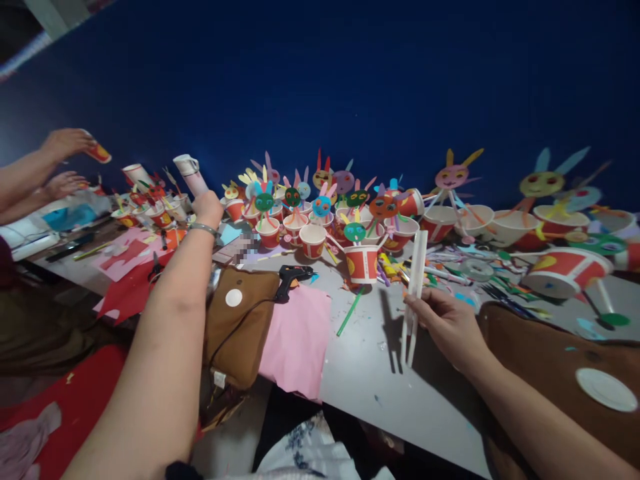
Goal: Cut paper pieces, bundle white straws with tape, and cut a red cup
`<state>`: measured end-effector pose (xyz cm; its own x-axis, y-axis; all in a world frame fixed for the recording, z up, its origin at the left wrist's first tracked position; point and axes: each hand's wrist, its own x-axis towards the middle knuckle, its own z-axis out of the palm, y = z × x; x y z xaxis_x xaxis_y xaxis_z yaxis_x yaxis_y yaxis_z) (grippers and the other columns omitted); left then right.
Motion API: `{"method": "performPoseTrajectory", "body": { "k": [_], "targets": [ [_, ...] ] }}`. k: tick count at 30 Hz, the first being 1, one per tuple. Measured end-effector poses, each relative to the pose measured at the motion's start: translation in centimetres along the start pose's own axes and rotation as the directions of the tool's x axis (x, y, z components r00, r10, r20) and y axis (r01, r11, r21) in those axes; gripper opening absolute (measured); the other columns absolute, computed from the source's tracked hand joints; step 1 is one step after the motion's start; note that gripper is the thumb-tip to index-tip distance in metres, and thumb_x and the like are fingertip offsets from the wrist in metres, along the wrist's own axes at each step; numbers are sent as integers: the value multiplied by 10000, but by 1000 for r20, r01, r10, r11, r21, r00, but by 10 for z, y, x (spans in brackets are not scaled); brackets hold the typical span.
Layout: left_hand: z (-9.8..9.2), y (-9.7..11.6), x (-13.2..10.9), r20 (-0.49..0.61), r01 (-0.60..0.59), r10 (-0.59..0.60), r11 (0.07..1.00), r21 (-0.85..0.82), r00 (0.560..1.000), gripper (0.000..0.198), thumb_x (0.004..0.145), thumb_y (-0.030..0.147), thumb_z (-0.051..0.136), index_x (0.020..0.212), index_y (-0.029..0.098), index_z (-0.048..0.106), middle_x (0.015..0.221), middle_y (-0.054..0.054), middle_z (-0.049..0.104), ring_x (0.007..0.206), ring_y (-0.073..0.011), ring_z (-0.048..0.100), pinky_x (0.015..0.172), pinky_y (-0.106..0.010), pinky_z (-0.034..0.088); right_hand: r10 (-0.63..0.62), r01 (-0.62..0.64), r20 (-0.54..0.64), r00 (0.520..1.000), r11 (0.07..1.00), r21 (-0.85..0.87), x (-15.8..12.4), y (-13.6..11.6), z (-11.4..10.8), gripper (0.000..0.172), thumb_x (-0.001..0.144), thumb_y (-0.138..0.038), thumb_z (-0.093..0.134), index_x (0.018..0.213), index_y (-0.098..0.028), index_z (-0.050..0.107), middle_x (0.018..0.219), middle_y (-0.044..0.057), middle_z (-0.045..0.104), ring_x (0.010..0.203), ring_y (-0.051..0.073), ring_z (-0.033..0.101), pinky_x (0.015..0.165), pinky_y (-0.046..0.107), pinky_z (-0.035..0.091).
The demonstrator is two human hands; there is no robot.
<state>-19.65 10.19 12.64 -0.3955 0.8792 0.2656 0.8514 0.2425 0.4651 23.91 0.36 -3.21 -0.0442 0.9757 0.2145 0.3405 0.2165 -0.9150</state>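
White strips (419, 263), long and thin, pinched upright in the right hand (450, 327) over the front of the tabletop (350, 373); material unclear, and whether the lower ends touch the surface can't be told. Thumb and fingers closed on them, far fingers hidden.

Nearest: patterned cloth (310, 450), cut off at the bottom edge. Brown bag (545, 360) at right, partly behind the right forearm, cropped by the frame. Brown pouch (240, 333) beside the left forearm; black glue gun (290, 281) at its upper corner, cord running across the pouch. Pink sheet (297, 340) next to it, one side covered by the pouch. Green straw (351, 312) lies between sheet and strips.

Next: red paper cup (362, 265) bearing a green rabbit-eared face. At right, tipped red cup (569, 272); small scraps around it too jumbled to sort. Phone-like item (233, 250) partly pixelated.

Further: left hand (207, 208) wrapped around a white tumbler (191, 172), held raised; its base is hidden by the hand. Co-worker's hand (69, 143), far left, grips another red cup (97, 148), blurry. More eared cup figures crowd the back, overlapping, hard to count. Dark blue wall (350, 80) behind.
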Motion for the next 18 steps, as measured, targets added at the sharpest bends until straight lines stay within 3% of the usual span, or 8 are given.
{"method": "performPoseTrajectory", "body": {
  "k": [4, 7, 8, 10, 12, 14, 18],
  "targets": [
    [-17, 14, -8, -10, -82, 82, 996, 23, 997, 248, 773, 363, 688, 932, 173, 681, 874, -110, 706, 1002, -295, 615, 807, -343, 463, -18, 18, -68, 998, 1000, 11, -1, -10, -2, 430, 841, -538, 628, 594, -215, 489, 510, -32, 442, 467, 107, 393, 435, 257, 302],
    [-14, 33, -36, 1, -205, 205, 979, 8, 979, 211, 738, 351, 716, 847, 171, 696, 890, -107, 707, 966, -289, 625, 786, -334, 468, -25, 28, -143, 989, 999, 16, 0, -18, -8, 409, 867, -538, 585, 627, -225, 476, 522, -41, 425, 463, 108, 393, 445, 257, 321],
    [-10, 42, -53, 51, -305, 311, 948, -93, 949, 219, 747, 360, 709, 857, 171, 700, 878, -93, 707, 908, -261, 634, 758, -321, 469, -27, 28, -165, 986, 1000, 8, 2, -19, -12, 398, 873, -538, 571, 641, -229, 479, 526, -42, 430, 462, 112, 402, 450, 259, 332],
    [5, 61, -95, 210, -395, 512, 816, -422, 833, 263, 756, 388, 705, 885, 159, 699, 846, -74, 700, 777, -196, 628, 686, -294, 468, -29, 22, -176, 984, 999, -42, 7, -18, -23, 368, 882, -535, 539, 675, -234, 497, 544, -33, 473, 470, 126, 441, 469, 268, 360],
    [25, 80, -139, 335, -300, 641, 675, -674, 690, 276, 741, 380, 726, 886, 148, 691, 822, -62, 685, 715, -156, 607, 636, -269, 459, -37, 8, -149, 988, 982, -190, 13, -15, -36, 323, 871, -508, 540, 708, -230, 546, 555, -18, 521, 487, 144, 479, 495, 279, 370],
    [48, 97, -173, 425, -111, 688, 590, -800, 589, 237, 738, 338, 731, 860, 143, 673, 781, -38, 655, 692, -129, 581, 617, -246, 446, -27, -34, -140, 990, 911, -411, 20, -9, -50, 255, 847, -456, 562, 792, -215, 623, 558, -7, 555, 505, 160, 498, 519, 286, 359],
    [93, 115, -196, 506, 193, 658, 490, -850, 558, 263, 740, 358, 732, 709, 139, 589, 681, 13, 550, 605, -70, 470, 559, -212, 352, 63, -137, -131, 989, 701, -700, 32, 3, -67, 360, 846, -408, 559, 1095, -178, 681, 701, 54, 696, 612, 218, 599, 547, 295, 353]
  ]
}}
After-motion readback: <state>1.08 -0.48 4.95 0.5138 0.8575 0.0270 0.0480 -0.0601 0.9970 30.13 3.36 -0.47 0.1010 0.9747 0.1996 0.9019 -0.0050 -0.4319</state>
